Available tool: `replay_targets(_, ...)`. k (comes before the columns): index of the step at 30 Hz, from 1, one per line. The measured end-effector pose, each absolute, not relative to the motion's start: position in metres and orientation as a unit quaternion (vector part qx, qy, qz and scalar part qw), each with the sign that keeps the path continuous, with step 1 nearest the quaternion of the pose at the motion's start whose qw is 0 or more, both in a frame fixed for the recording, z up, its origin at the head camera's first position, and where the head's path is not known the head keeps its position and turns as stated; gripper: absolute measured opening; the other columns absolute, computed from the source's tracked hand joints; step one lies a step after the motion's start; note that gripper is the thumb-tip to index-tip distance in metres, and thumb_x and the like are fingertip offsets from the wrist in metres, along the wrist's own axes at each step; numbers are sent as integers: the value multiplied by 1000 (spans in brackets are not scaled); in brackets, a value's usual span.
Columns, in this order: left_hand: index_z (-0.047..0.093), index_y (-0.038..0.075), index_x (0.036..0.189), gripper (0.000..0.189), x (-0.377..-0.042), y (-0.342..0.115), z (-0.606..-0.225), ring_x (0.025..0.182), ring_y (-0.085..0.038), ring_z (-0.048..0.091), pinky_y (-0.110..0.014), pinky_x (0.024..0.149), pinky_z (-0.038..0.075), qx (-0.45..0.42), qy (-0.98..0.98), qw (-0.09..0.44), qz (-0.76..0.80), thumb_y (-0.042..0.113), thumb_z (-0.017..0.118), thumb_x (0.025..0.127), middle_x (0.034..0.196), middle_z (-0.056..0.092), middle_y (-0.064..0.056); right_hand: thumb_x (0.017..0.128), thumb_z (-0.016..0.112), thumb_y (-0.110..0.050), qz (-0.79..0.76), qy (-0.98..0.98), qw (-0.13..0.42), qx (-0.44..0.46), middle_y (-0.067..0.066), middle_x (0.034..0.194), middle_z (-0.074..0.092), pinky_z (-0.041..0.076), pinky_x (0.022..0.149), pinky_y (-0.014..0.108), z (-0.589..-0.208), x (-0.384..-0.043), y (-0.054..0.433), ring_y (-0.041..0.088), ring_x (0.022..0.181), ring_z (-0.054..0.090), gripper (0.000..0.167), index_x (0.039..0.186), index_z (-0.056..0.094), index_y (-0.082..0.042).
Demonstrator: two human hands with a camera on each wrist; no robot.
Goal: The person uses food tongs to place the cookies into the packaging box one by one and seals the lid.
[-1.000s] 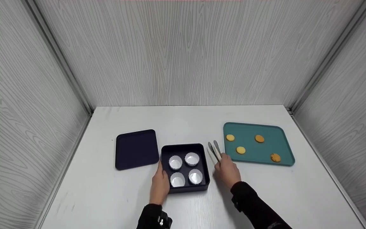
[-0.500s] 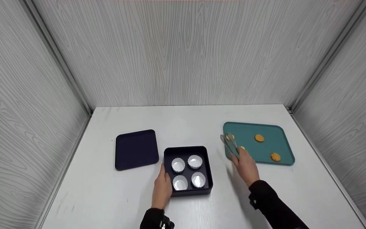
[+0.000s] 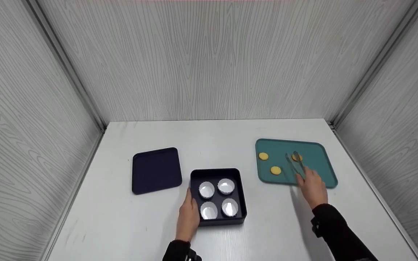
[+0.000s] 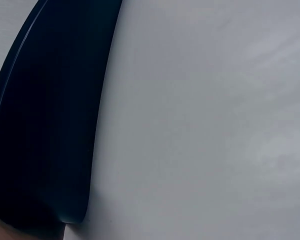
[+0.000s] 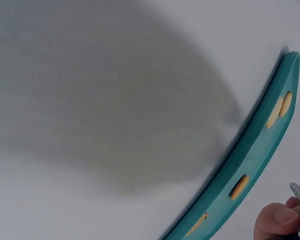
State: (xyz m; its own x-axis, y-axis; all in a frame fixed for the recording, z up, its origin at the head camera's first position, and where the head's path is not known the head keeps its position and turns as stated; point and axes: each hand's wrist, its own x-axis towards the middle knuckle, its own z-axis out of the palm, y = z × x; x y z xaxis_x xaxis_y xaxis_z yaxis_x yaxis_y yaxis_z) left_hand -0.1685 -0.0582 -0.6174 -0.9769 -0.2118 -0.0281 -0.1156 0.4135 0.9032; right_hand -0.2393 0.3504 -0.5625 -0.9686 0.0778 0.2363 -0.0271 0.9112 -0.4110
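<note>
My left hand (image 3: pixel 188 215) grips the left side of a dark navy square box (image 3: pixel 241 201). Several white fluted paper baking cups (image 3: pixel 209 210) stand inside it. The left wrist view shows the box's outer wall (image 4: pixel 55 110) up close, with a bit of hand at the lower left. My right hand (image 3: pixel 313 188) holds metal tongs (image 3: pixel 292 163) over a teal tray (image 3: pixel 279 146). The tong arms stand apart, one tip overlapping an orange cookie (image 3: pixel 300 157); whether they touch cannot be told. A cookie with dark specks (image 5: pixel 196 224) shows in the right wrist view, hidden behind my hand in the head view.
Two yellow cookies, one at the tray's left edge (image 3: pixel 263 156) and another yellow cookie (image 3: pixel 275 170) nearer me, lie on the tray. A dark flat square lid-like piece (image 3: pixel 156 170) rests left of the box. White table (image 3: pixel 212 141); grey wood-grain panels (image 3: pixel 209 65) enclose it.
My right hand has carried the tongs from beside the box rightward over the teal tray to the orange cookie. With my left hand, the box has shifted slightly right and nearer me.
</note>
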Motion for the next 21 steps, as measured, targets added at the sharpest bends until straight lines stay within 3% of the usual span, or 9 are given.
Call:
replay_targets(2, 32, 2, 160, 52, -168, -58, -617, 142, -41, 44, -53, 119, 34, 95, -839, 48, -533, 18, 38, 110, 156, 42, -23, 105, 56, -19, 200, -971, 132, -15, 43, 125, 56, 52, 88, 66, -562, -241, 358, 58, 110, 59, 50, 139, 48, 17)
replay_targets(10, 31, 2, 160, 53, -168, -59, -616, 141, -42, 44, -54, 119, 33, 93, -839, 44, -534, 17, 39, 110, 154, 44, -25, 102, 60, -13, 187, -972, 142, 2, 35, 96, 62, 56, 70, 62, -567, -245, 378, 52, 82, 65, 41, 126, 55, 20)
replay_targets(21, 31, -1, 159, 52, -167, -59, -618, 140, -43, 46, -54, 118, 35, 87, -842, 50, -531, 15, 39, 110, 153, 45, -27, 105, 57, -15, 169, -982, 89, 7, 41, 103, 59, 55, 68, 62, -562, -260, 381, 56, 83, 63, 39, 119, 55, 21)
